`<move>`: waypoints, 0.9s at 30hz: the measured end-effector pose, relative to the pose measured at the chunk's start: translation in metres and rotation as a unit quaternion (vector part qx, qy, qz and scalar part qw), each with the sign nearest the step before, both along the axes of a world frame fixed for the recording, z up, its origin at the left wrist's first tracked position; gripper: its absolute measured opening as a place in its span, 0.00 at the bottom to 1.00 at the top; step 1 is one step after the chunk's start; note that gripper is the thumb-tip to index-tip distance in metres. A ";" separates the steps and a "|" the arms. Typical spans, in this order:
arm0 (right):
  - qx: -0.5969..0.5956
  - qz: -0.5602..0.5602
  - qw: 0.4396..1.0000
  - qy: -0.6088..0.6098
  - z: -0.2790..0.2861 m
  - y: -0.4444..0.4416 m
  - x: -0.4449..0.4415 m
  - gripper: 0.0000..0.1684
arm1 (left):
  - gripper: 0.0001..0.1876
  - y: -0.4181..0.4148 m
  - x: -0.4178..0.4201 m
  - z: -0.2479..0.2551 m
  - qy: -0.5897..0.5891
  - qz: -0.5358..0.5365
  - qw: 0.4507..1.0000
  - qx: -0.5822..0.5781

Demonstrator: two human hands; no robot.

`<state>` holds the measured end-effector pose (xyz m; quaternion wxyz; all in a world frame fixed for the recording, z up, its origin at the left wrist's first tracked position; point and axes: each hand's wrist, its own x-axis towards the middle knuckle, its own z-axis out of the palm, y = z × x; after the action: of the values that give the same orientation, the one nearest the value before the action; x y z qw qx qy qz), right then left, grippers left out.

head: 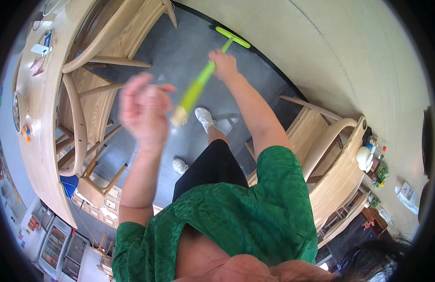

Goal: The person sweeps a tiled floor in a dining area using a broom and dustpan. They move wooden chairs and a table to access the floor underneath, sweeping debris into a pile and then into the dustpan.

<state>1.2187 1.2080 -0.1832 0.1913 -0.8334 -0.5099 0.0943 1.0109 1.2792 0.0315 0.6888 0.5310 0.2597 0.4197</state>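
A bright green broom or floor brush point(200, 83) slants across the middle of the view, its head low against the dark base strip of the wall. My right hand point(223, 64) grips its handle not far above the head. The handle's pale upper end points back towards me. Beside that end, to the left, my left hand point(145, 109) is raised and blurred, its fingers loosely curled and apart, holding nothing. Both white shoes stand on the grey floor point(161, 46).
On the left, wooden chairs point(94, 102) stand along a long wooden table point(41, 141) bearing a bowl and small objects. Another wooden chair point(312, 130) and a table point(340, 179) are at the right. The pale wall point(330, 53) curves along the upper right. A stool point(94, 187) stands lower left.
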 end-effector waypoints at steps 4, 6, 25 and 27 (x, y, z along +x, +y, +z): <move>0.033 -0.089 0.995 0.043 -0.071 -0.077 -0.128 0.08 | 0.24 -0.091 -0.083 -0.122 0.095 -0.071 0.964 -0.238; -0.022 -0.126 0.987 0.093 -0.087 -0.099 -0.180 0.08 | 0.28 -0.117 -0.137 -0.123 0.016 -0.121 0.814 -0.567; -0.164 0.195 0.902 0.348 -0.031 -0.149 -0.802 0.11 | 0.34 -0.165 -0.724 0.032 -0.004 0.106 0.858 -0.503; -0.131 0.196 0.899 0.368 -0.008 -0.131 -0.824 0.11 | 0.33 -0.162 -0.735 0.058 -0.075 0.134 0.888 -0.433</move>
<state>0.3950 1.0771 -0.1913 0.2316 -0.6398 -0.5392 0.4962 0.2759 1.1170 0.0897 0.8053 0.1074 0.4314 0.3923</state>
